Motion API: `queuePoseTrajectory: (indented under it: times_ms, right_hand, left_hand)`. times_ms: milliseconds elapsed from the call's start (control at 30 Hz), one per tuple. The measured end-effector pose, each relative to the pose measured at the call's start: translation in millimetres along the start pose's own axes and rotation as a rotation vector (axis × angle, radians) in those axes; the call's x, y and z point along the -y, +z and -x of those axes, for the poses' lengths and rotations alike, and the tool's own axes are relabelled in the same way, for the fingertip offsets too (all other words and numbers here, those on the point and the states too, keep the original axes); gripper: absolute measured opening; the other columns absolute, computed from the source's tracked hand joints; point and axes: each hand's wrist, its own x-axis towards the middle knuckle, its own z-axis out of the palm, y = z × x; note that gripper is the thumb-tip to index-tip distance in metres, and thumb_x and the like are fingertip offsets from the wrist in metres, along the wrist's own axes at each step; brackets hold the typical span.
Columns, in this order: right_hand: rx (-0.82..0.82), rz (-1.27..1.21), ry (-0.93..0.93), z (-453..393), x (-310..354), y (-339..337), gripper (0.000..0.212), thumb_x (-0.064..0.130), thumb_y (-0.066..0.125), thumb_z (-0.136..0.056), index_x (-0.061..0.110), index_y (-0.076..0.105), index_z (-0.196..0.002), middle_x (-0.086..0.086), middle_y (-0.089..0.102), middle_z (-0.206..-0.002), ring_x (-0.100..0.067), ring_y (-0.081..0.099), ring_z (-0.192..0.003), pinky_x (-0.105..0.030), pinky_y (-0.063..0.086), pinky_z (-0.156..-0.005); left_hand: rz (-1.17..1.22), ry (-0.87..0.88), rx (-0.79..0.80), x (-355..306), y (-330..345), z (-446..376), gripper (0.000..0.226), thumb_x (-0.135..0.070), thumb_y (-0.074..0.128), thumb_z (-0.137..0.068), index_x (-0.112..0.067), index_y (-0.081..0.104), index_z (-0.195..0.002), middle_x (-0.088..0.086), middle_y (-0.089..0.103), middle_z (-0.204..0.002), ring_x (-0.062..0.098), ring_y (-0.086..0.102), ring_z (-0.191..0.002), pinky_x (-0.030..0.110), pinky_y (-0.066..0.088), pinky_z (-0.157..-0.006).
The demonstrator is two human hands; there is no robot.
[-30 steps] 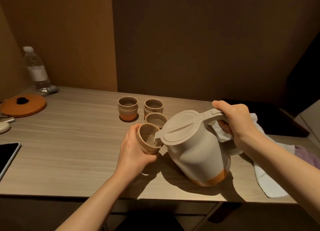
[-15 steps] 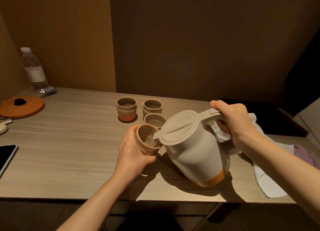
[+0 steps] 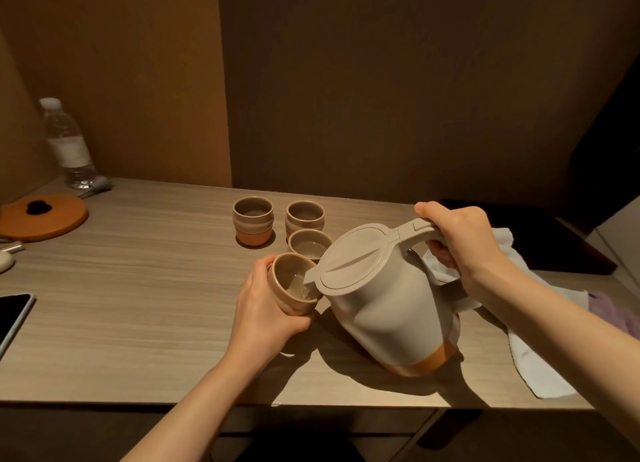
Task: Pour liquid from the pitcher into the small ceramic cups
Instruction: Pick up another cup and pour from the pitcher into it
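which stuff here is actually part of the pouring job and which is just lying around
Part of the job: pitcher, tilted by the right hand; held cup in the left hand; three cups waiting behind.

Lying about: water bottle, orange lid, phone, white cloth.

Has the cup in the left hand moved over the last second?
No. The held cup keeps its place just near-left of the closest standing cup, gripped by the left hand under the pitcher spout.

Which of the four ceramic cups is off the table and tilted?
The cup nearest the camera, which the left hand holds tipped toward the pitcher spout. The other three cups stand upright on the table behind it.
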Motion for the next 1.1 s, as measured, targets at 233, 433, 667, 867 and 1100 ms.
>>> queuePoseTrajectory:
  times_ms: [233,433,667,867,1100]
  right_hand:
    - [0.006,0.004,-0.008,1.3,2.1,1.0,0.050,0.025,0.063,-0.085,0.013,0.049,-0.039,0.004,0.038,-0.034,-0.005,0.032,-0.029,-0.015,0.025,-0.034]
    - [0.004,0.003,-0.012,2.0,3.8,1.4,0.050,0.024,0.062,-0.086,0.011,0.048,-0.040,0.004,0.037,-0.033,-0.005,0.031,-0.029,-0.016,0.025,-0.033]
    - [0.005,0.021,-0.040,2.4,3.2,3.4,0.049,0.023,0.062,-0.087,0.010,0.049,-0.041,0.004,0.039,-0.035,-0.004,0.033,-0.030,-0.015,0.028,-0.035]
    - [-0.002,0.001,-0.057,2.4,-0.1,1.1,0.050,0.023,0.062,-0.087,0.010,0.049,-0.041,0.004,0.038,-0.034,-0.004,0.033,-0.030,-0.015,0.028,-0.035]
    - [-0.047,-0.035,-0.039,4.0,-10.1,-13.4,0.049,0.029,0.063,-0.085,0.012,0.051,-0.040,0.002,0.041,-0.035,-0.006,0.034,-0.031,-0.018,0.028,-0.035]
  left_hand:
    - [0.009,-0.010,0.000,2.0,0.1,1.9,0.094,-0.021,0.090,-0.045,-0.037,0.040,-0.123,-0.012,0.056,-0.117,0.009,0.052,-0.112,0.023,0.044,-0.085]
    - [0.016,-0.023,-0.008,1.8,1.5,2.5,0.094,-0.022,0.091,-0.046,-0.035,0.040,-0.123,-0.013,0.056,-0.117,0.008,0.052,-0.110,0.017,0.041,-0.080]
    - [0.004,-0.024,-0.008,2.9,1.4,3.3,0.094,-0.023,0.091,-0.045,-0.037,0.039,-0.123,-0.013,0.056,-0.117,0.008,0.053,-0.110,0.024,0.045,-0.085]
    - [0.017,-0.036,-0.013,1.7,2.8,5.0,0.095,-0.025,0.092,-0.045,-0.036,0.038,-0.123,-0.014,0.056,-0.116,0.007,0.053,-0.109,0.022,0.044,-0.084]
    - [0.085,-0.071,0.002,-4.5,7.4,6.6,0.094,-0.030,0.094,-0.044,-0.037,0.038,-0.120,-0.015,0.058,-0.114,0.003,0.054,-0.107,0.014,0.041,-0.080]
